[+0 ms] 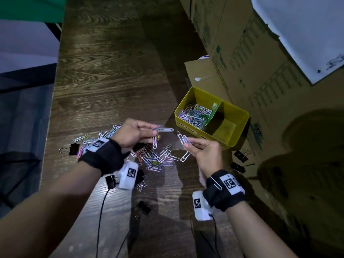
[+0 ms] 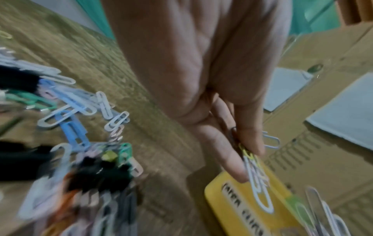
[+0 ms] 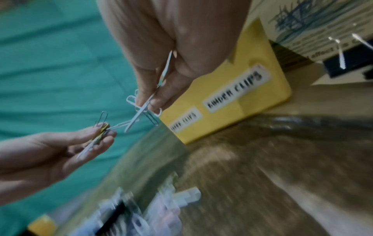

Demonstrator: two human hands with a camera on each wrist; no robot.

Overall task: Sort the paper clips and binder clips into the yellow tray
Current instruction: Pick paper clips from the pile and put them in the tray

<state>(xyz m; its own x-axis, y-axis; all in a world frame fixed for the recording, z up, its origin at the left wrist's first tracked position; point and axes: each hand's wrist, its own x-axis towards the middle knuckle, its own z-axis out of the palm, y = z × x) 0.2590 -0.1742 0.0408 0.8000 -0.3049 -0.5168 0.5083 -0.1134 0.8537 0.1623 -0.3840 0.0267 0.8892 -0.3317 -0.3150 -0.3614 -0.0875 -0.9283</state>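
A yellow tray (image 1: 240, 125) with two compartments stands at the right; its left compartment holds a heap of coloured paper clips (image 1: 195, 115), the right one looks bare. My left hand (image 1: 147, 134) pinches a small bunch of paper clips (image 1: 162, 130) above the table. My right hand (image 1: 188, 143) pinches a few white paper clips (image 1: 183, 139) just left of the tray. In the wrist views both bunches (image 2: 256, 175) (image 3: 145, 102) show between fingertips. Loose paper clips (image 1: 160, 157) and black binder clips (image 1: 73, 148) lie under my hands.
The tray (image 3: 232, 99) carries labels reading PAPER CLIPS and BINDER CLIPS. Cardboard boxes (image 1: 260, 62) stand behind and right of it. More binder clips (image 1: 241, 156) lie by the tray's near corner and one (image 1: 144, 207) between my forearms. The table's left edge (image 1: 50, 116) runs alongside.
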